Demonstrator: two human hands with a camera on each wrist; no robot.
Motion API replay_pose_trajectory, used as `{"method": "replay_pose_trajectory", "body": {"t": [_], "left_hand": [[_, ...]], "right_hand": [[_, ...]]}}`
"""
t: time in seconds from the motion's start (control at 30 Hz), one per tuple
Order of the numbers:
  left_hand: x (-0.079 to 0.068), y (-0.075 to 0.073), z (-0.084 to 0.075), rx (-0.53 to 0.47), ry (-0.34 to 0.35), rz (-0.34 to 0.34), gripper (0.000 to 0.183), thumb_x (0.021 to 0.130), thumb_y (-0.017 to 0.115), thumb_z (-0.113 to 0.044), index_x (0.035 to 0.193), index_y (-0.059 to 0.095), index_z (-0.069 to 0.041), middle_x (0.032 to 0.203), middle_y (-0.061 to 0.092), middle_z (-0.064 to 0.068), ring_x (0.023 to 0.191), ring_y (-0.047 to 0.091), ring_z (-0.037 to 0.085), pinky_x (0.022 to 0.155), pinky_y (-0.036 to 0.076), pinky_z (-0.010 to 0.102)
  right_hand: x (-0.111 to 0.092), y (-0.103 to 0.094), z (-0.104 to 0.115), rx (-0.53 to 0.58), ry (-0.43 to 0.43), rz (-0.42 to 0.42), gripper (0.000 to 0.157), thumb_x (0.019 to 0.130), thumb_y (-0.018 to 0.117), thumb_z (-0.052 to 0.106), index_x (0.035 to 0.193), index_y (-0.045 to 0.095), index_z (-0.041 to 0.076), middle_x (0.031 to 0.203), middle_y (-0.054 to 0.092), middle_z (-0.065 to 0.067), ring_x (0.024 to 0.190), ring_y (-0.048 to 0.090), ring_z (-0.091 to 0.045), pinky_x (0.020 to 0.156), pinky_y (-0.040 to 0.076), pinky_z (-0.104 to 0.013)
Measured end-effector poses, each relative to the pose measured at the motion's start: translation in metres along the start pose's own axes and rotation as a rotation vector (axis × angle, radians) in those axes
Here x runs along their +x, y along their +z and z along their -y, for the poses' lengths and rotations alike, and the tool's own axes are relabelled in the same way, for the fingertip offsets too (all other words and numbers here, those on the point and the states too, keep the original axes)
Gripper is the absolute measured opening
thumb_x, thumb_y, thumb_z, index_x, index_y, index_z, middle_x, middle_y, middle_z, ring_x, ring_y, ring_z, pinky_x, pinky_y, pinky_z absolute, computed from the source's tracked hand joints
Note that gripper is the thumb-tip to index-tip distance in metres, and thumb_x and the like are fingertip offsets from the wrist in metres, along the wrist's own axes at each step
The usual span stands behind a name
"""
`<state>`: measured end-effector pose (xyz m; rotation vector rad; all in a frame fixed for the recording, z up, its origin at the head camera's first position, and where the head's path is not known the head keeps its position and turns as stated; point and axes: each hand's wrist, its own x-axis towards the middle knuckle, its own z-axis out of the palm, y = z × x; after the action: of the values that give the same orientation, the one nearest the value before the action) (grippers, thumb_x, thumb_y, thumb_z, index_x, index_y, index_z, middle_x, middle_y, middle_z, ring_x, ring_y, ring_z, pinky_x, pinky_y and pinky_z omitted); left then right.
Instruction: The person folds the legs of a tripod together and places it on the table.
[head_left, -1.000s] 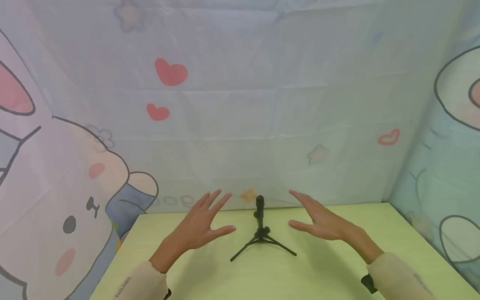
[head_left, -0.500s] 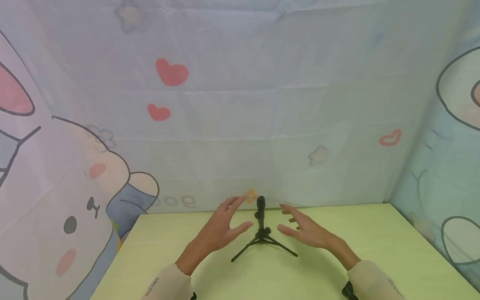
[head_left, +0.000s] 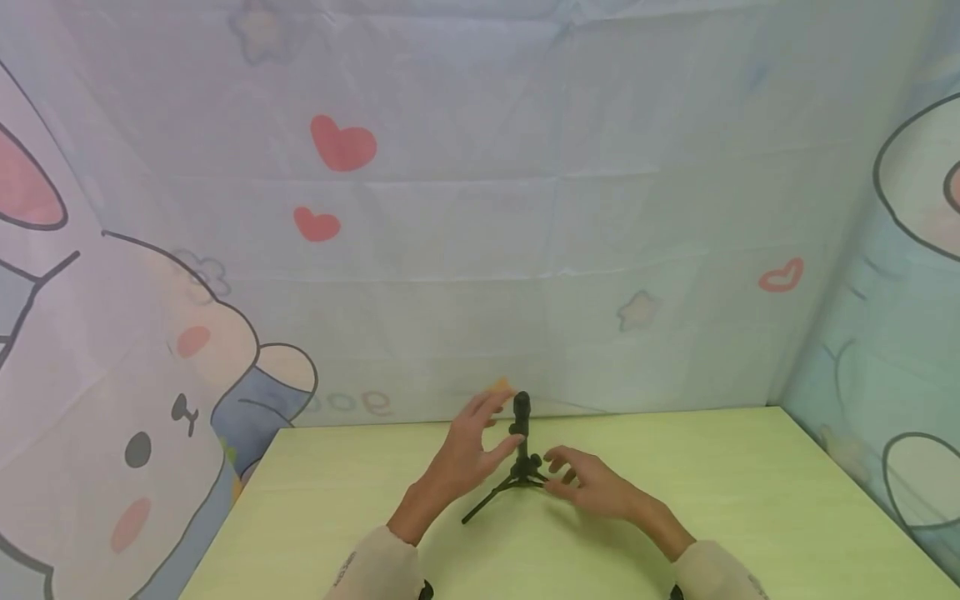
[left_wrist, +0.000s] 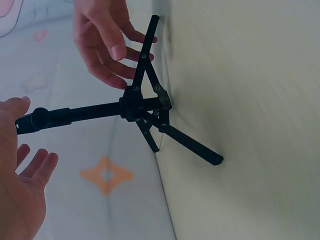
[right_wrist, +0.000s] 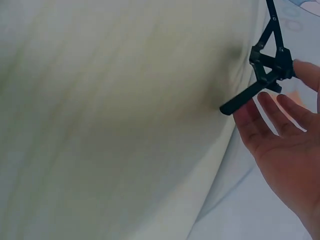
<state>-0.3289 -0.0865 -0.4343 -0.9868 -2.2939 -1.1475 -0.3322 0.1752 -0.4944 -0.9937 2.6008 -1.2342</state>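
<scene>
A small black tripod stand stands upright on the table with its legs spread. My left hand is at the upper part of its post, fingers relaxed and apart, the thumb in front of the post. In the left wrist view, the same hand is around the top end of the post without a visible grip. Lower down, my right hand is beside the right leg and hides its outer end. From the right wrist view, the loosely bent fingers of this hand are close to a leg; contact is unclear.
A pale yellow-green table carries the tripod. Behind it hangs a light cloth backdrop with hearts and stars, and printed cloth covers both sides. The table's back edge runs close behind the post.
Both hands have moved inward to the tripod. The left has gone right toward the post; the right has gone left and down toward the leg. The tripod has stayed in place.
</scene>
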Motion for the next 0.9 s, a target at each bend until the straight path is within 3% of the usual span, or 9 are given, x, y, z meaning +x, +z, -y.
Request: {"method": "replay_pose_trajectory", "body": {"t": [0.17, 0.3, 0.47, 0.6, 0.9], "left_hand": [[0.004, 0.007, 0.004, -0.038, 0.023, -0.014, 0.060, 0.097, 0.076, -0.014, 0.151, 0.051, -0.007, 0.145, 0.053, 0.009, 0.124, 0.059, 0.030, 0.100, 0.058, 0.041], [0.007, 0.012, 0.006, -0.083, 0.054, -0.045, 0.059, 0.095, 0.077, -0.006, 0.149, 0.052, -0.005, 0.141, 0.055, 0.012, 0.120, 0.061, 0.032, 0.096, 0.060, 0.043], [0.010, 0.017, 0.006, -0.106, 0.067, -0.057, 0.062, 0.092, 0.078, 0.001, 0.148, 0.053, -0.007, 0.136, 0.056, 0.015, 0.116, 0.063, 0.030, 0.093, 0.061, 0.036], [0.011, 0.019, 0.005, -0.115, 0.039, -0.049, 0.062, 0.091, 0.078, 0.003, 0.147, 0.053, -0.007, 0.134, 0.056, 0.016, 0.115, 0.063, 0.029, 0.092, 0.061, 0.031], [0.013, 0.020, 0.003, -0.110, 0.028, -0.040, 0.059, 0.091, 0.076, 0.006, 0.145, 0.055, -0.006, 0.134, 0.057, 0.017, 0.113, 0.063, 0.029, 0.092, 0.061, 0.031]], "right_hand": [[0.001, 0.006, -0.004, -0.016, -0.036, -0.007, 0.032, 0.107, 0.060, 0.015, 0.132, 0.058, -0.005, 0.122, 0.065, -0.016, 0.100, 0.066, -0.027, 0.082, 0.059, -0.030], [0.004, 0.011, -0.008, -0.029, -0.066, -0.018, 0.022, 0.104, 0.055, 0.000, 0.125, 0.062, -0.005, 0.121, 0.066, -0.017, 0.104, 0.066, -0.031, 0.085, 0.059, -0.033], [0.006, 0.013, -0.009, -0.034, -0.092, -0.011, 0.028, 0.098, 0.050, -0.012, 0.123, 0.062, -0.006, 0.121, 0.067, -0.018, 0.112, 0.064, -0.037, 0.091, 0.059, -0.039], [0.007, 0.011, -0.004, -0.005, -0.074, 0.027, 0.034, 0.094, 0.049, -0.016, 0.125, 0.060, -0.006, 0.122, 0.066, -0.019, 0.109, 0.063, -0.037, 0.089, 0.058, -0.041], [0.010, 0.004, -0.006, -0.004, -0.071, 0.109, 0.050, 0.077, 0.048, -0.020, 0.123, 0.058, -0.006, 0.113, 0.064, -0.015, 0.105, 0.060, -0.033, 0.089, 0.055, -0.044]]}}
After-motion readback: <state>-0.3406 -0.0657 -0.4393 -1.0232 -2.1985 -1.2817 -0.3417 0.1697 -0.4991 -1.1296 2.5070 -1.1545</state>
